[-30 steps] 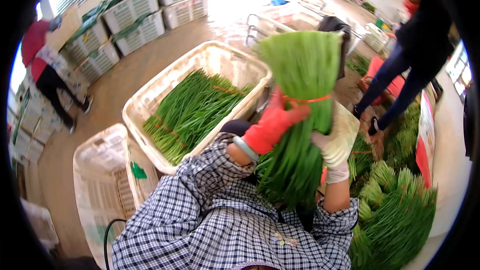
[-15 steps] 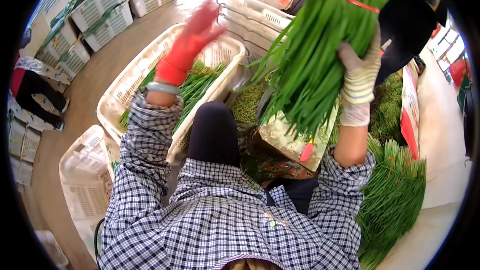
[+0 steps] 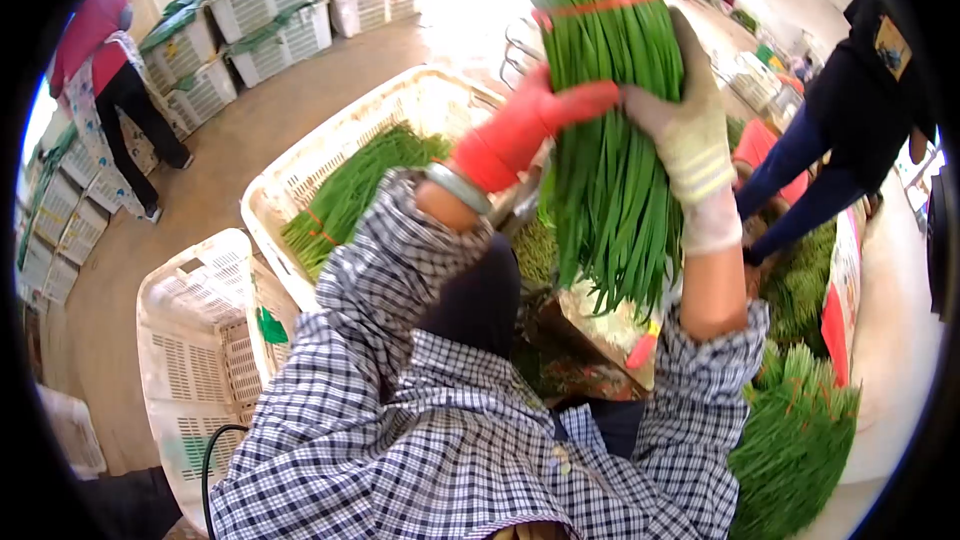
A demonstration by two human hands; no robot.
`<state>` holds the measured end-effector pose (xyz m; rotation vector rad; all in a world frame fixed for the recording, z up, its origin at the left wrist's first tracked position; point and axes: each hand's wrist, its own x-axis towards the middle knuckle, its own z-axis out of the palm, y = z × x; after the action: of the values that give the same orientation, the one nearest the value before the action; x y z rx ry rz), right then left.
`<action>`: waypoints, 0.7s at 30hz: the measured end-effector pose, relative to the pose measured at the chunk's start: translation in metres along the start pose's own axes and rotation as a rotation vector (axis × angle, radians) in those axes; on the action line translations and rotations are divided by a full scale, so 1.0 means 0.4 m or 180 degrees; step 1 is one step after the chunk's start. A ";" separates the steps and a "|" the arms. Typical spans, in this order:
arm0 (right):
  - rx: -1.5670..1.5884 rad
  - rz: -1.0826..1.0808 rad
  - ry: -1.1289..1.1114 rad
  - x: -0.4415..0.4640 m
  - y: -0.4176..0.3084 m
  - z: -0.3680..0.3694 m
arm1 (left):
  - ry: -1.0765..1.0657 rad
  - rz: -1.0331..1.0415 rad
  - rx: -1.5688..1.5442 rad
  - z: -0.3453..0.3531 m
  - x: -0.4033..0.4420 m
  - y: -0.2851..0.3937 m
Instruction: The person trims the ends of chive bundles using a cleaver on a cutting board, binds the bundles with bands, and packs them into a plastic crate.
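A large bundle of garlic chives (image 3: 615, 170), tied with an orange band (image 3: 605, 4), is held up in front of me. My left hand (image 3: 525, 128), in a red glove, closes on its left side with the thumb across the leaves. On the right side my right hand (image 3: 690, 130), in a pale striped glove, grips the same bundle; its fingers are partly hidden behind the leaves. Below the hanging leaf ends, a red-handled tool (image 3: 643, 348) lies on a light board (image 3: 605, 325); the rest of the tool is hard to make out.
A white crate (image 3: 275, 175) with tied chives (image 3: 365, 190) stands at my left, beside another crate (image 3: 195, 340). More chives (image 3: 800, 440) lie at my right. One person (image 3: 115, 90) stands far left, another (image 3: 850, 110) at the right. Stacked crates (image 3: 270, 10) line the back wall.
My left hand has come in from the left, from open in the air to holding the bundle. The bundle has shifted left and hangs more upright. The view has turned right.
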<state>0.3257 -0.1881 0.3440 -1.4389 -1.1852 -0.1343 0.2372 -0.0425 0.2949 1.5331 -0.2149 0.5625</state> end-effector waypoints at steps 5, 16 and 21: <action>0.0254 0.0478 -0.0559 0.063 0.081 -0.041 | 0.0217 0.0285 -0.1134 -0.025 0.025 -0.053; -0.1928 -0.0732 0.0148 -0.096 0.001 -0.101 | 0.0823 -0.0365 -0.2849 -0.025 -0.025 -0.237; -0.2730 -0.0347 -0.0267 -0.120 0.068 -0.094 | 0.0887 -0.0339 -0.2694 0.013 -0.055 -0.241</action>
<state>0.3419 -0.2389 0.3039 -2.1258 -1.3438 -0.7334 0.2650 -0.0464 0.2000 0.6342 -0.1275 0.5008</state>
